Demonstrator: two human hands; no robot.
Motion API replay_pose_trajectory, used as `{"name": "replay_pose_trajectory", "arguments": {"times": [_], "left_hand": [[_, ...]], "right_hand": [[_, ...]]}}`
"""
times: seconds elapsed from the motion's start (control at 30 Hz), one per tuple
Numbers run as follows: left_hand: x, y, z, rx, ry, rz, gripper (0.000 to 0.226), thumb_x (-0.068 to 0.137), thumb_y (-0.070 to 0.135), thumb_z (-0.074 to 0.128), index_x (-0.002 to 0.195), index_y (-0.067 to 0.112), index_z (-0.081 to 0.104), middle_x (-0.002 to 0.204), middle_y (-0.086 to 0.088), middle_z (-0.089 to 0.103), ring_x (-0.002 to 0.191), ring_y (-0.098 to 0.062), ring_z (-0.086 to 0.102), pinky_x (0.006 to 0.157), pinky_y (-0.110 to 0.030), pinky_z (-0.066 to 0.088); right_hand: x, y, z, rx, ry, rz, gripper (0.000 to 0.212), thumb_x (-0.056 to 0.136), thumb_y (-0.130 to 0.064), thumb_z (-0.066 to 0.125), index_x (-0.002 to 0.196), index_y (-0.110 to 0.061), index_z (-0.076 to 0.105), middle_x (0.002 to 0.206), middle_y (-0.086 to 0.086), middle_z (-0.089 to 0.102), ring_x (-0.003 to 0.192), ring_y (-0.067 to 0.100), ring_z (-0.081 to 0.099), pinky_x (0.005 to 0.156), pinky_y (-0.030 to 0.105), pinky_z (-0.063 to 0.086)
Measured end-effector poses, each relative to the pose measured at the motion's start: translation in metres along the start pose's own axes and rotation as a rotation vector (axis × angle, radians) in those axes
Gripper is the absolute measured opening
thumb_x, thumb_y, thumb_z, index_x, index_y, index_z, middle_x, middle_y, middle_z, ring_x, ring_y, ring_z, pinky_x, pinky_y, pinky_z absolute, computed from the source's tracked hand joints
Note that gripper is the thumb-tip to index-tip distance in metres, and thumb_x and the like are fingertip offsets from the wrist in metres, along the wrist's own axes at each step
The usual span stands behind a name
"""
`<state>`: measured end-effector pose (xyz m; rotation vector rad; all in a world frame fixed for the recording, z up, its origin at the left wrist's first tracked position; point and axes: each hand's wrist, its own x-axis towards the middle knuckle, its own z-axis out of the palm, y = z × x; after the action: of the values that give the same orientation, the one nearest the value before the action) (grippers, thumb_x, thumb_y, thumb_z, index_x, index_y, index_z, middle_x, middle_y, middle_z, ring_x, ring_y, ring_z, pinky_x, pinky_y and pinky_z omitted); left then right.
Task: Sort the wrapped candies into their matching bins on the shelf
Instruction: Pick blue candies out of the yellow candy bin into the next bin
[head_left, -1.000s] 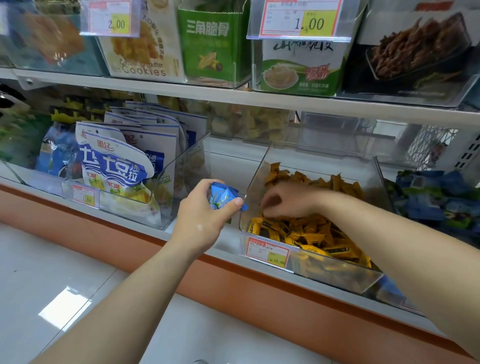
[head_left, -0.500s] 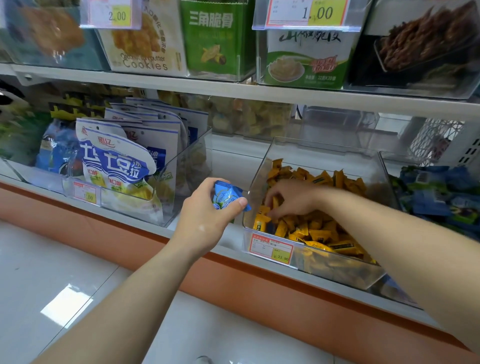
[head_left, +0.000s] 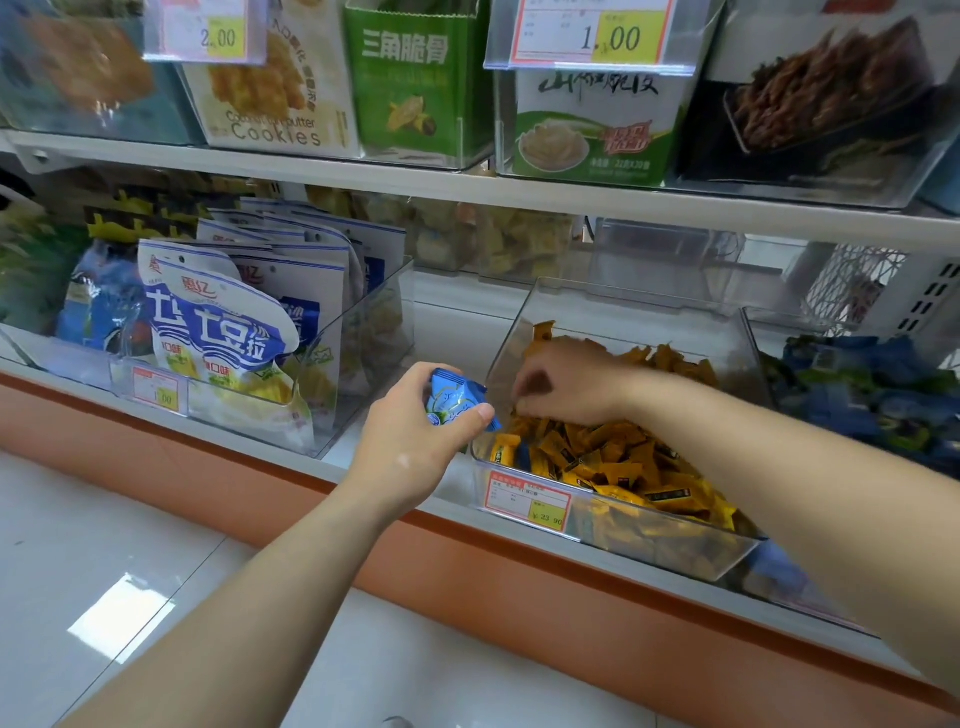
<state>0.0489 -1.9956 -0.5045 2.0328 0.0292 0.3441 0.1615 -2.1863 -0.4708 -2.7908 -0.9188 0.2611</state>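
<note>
My left hand (head_left: 415, 441) grips blue wrapped candies (head_left: 454, 397) just left of a clear bin (head_left: 613, 306) filled with yellow-orange wrapped candies (head_left: 613, 462). One blue candy (head_left: 522, 457) lies among the yellow ones at the bin's front left. My right hand (head_left: 566, 387) reaches into that bin from the right with its fingers curled down onto the pile; whether they pinch a candy is hidden. A second bin at the far right holds blue and green wrapped candies (head_left: 872, 384).
Bags of snacks (head_left: 218, 332) stand in a clear bin to the left. The upper shelf (head_left: 467, 189) carries boxes with price tags and overhangs the bins. An orange shelf front (head_left: 467, 566) runs below, above a white tiled floor (head_left: 104, 571).
My right hand has shifted forward and down onto the yellow candies near the bin's left side. My left hand stays beside the bin, still holding the blue candies.
</note>
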Motion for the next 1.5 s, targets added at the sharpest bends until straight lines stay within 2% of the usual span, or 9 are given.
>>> {"name": "replay_pose_trajectory", "arguments": {"times": [0.1,0.23,0.6,0.77,0.9,1.0,1.3,1.4,1.5], "left_hand": [[0.0,0.0,0.001,0.014,0.002,0.001,0.031,0.081,0.043,0.078,0.103,0.036,0.056,0.09,0.009,0.067,0.074,-0.004,0.064,0.059,-0.014,0.047],[0.001,0.0,-0.001,0.006,0.009,-0.003,0.031,0.082,0.042,0.077,0.105,0.032,0.058,0.091,0.007,0.067,0.075,-0.008,0.063,0.059,-0.013,0.045],[-0.003,0.023,0.002,-0.096,0.087,-0.039,0.042,0.081,0.044,0.078,0.113,0.027,0.055,0.096,0.004,0.068,0.076,-0.011,0.066,0.064,-0.026,0.052],[-0.018,0.076,0.029,-0.216,0.03,0.106,0.031,0.08,0.038,0.081,0.104,0.026,0.067,0.093,0.008,0.073,0.085,-0.012,0.069,0.079,-0.043,0.058],[-0.036,0.112,0.07,-0.172,-0.086,0.218,0.042,0.07,0.038,0.085,0.106,0.026,0.068,0.096,0.011,0.072,0.091,-0.003,0.067,0.082,-0.029,0.055],[-0.044,0.124,0.095,-0.123,-0.066,0.227,0.048,0.065,0.033,0.09,0.105,0.029,0.063,0.097,0.016,0.069,0.089,0.007,0.062,0.076,-0.01,0.046],[-0.063,0.152,0.14,0.019,-0.167,0.429,0.045,0.066,0.069,0.069,0.1,0.042,0.06,0.099,0.027,0.067,0.097,0.008,0.062,0.08,-0.018,0.052],[-0.056,0.149,0.139,0.118,-0.148,0.455,0.05,0.076,0.069,0.064,0.113,0.036,0.061,0.107,0.025,0.066,0.103,0.007,0.059,0.087,-0.02,0.051],[-0.042,0.132,0.126,0.283,-0.145,0.426,0.041,0.087,0.057,0.063,0.12,0.032,0.062,0.113,0.023,0.064,0.105,0.002,0.059,0.09,-0.025,0.051]], "right_hand": [[0.009,-0.015,0.022,-0.112,-0.31,0.082,0.026,0.091,-0.03,0.063,0.11,-0.013,0.07,0.104,0.005,0.071,0.096,0.024,0.066,0.081,0.036,0.055],[0.016,-0.011,0.031,-0.026,-0.285,0.119,0.038,0.087,-0.023,0.068,0.124,-0.014,0.065,0.116,0.005,0.068,0.104,0.022,0.063,0.093,0.039,0.055],[-0.045,0.014,-0.018,0.579,0.37,0.18,0.009,0.092,-0.026,0.069,0.099,-0.031,0.069,0.096,-0.014,0.067,0.092,0.006,0.064,0.072,0.019,0.048],[-0.108,-0.009,-0.018,1.238,0.389,0.274,0.015,0.1,-0.02,0.058,0.111,-0.013,0.065,0.108,0.011,0.069,0.091,0.027,0.069,0.08,0.052,0.06],[-0.153,-0.02,-0.018,1.556,0.463,0.388,0.026,0.105,-0.026,0.047,0.112,-0.008,0.064,0.11,0.021,0.071,0.085,0.031,0.071,0.089,0.062,0.053],[-0.183,-0.013,-0.024,1.813,0.38,0.345,0.045,0.102,-0.043,0.047,0.118,-0.005,0.065,0.106,0.022,0.073,0.087,0.03,0.072,0.085,0.051,0.056],[-0.232,0.042,-0.019,1.553,0.413,0.328,0.03,0.089,-0.025,0.073,0.117,-0.013,0.068,0.101,0.01,0.072,0.079,0.02,0.069,0.067,0.035,0.056],[-0.236,0.068,-0.026,1.342,0.639,0.409,0.041,0.087,-0.019,0.075,0.124,-0.007,0.061,0.108,0.012,0.071,0.072,0.018,0.073,0.056,0.029,0.056],[-0.236,0.106,-0.043,0.694,0.936,0.456,0.021,0.091,-0.02,0.072,0.11,-0.015,0.064,0.105,0.004,0.068,0.077,0.011,0.067,0.066,0.016,0.047]]}}
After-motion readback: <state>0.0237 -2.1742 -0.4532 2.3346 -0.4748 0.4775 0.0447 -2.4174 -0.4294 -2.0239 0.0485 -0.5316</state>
